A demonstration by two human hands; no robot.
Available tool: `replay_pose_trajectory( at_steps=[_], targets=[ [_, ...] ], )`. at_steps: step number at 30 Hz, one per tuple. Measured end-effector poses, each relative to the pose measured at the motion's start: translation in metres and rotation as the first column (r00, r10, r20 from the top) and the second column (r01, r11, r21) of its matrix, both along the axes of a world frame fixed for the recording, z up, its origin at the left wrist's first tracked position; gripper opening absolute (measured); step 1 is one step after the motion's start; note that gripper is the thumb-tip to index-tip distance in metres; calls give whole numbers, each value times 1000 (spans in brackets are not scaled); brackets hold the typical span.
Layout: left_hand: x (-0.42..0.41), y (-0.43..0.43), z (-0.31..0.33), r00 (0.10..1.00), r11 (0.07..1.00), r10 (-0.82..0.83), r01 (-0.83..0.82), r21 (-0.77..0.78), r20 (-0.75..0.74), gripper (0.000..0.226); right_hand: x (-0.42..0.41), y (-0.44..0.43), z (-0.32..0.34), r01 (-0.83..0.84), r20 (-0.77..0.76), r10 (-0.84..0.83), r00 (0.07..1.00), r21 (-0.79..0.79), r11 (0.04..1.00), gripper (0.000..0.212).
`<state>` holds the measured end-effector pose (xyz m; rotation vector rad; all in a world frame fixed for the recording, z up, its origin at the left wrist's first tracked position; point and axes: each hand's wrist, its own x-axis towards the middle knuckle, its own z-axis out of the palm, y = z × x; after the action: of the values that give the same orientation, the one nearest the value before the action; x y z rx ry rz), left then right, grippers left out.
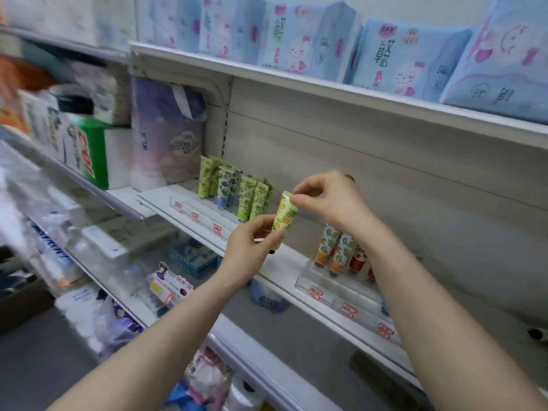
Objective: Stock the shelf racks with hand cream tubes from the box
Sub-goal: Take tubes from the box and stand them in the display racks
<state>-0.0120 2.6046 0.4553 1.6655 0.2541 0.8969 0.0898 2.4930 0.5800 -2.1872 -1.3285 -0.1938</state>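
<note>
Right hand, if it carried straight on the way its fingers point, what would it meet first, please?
The right hand pinches the pineapple-print tube; beyond it, probably the green-patterned tubes in the clear rack, though depth is unclear.

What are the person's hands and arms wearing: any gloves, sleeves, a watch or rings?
Nothing worn shows. The left hand and the right hand are bare, with no gloves, and no ring is visible on the fingers in view. The left forearm and the right forearm are bare to the frame's edge: no sleeve, watch or wristband shows.
</note>
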Motion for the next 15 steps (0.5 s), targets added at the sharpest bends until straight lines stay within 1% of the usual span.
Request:
replay_pose_trajectory(
  at_steps=[3,7,11,13,15],
  targets=[
    [-9,24,-2,1000,1000,2,-2,4,-14,22,-2,29,-5,26,14,-26,1000,-25,999,6],
    [-24,66,0,999,1000,16,-15,8,-51,22,-11,72,-7,29,-37,-30,999,-32,999,4],
    [-37,113,4,998,999,38,-36,29,-55,23,-20,115,-1,38,-48,-37,998,26,999,5],
    [-43,139,2,991,993,105,-99,65,-89,24,-23,135,1,58,-45,-56,997,65,996,6],
    [-48,167,-3,969,973,208,-191,129,-134,26,-24,158,2,90,-39,-87,996,98,991,6]
  ],
)
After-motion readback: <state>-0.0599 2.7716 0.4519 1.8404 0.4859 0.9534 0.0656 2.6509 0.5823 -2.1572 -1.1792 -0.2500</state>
